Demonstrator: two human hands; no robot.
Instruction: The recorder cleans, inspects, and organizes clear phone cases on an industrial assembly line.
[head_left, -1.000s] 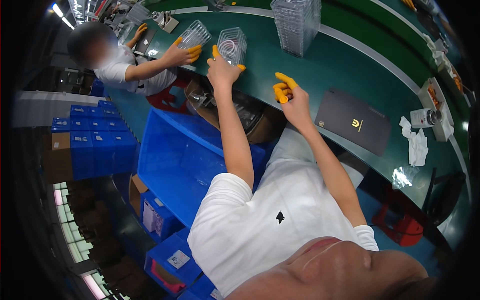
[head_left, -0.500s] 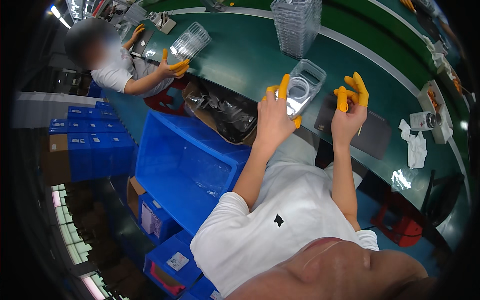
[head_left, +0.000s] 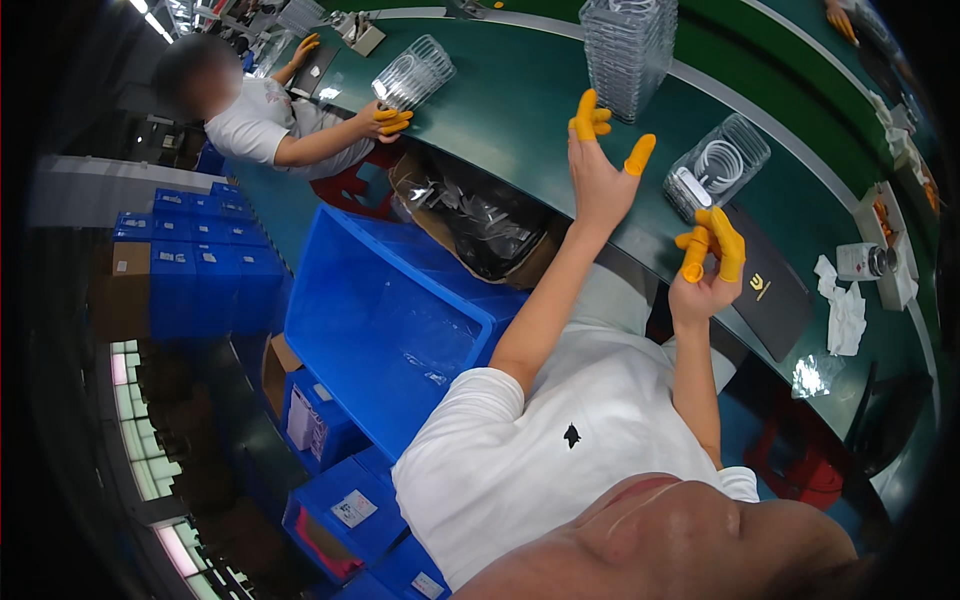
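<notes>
My left hand is raised over the bench edge, its fingers spread and nothing in them; yellow finger cots cover its fingertips. To its right, a clear plastic tray rests on the green bench, apart from that hand. In the tray lie a coiled white cable and a white, shiny-edged block. My right hand, also in yellow finger cots, is just in front of the tray's near end. Its fingers are half curled with a gap at the thumb, and I see nothing held; whether it touches the tray is unclear.
Clear trays form a tall stack at the far side. A dark flat mat, white tissue and jar lie rightward. A big blue bin stands left. A co-worker handles another clear tray.
The tray with the cable has moved right on the bench, and my left hand has let go of it and lifted away. My right hand is lower, beside the tray. The view has shifted slightly.
</notes>
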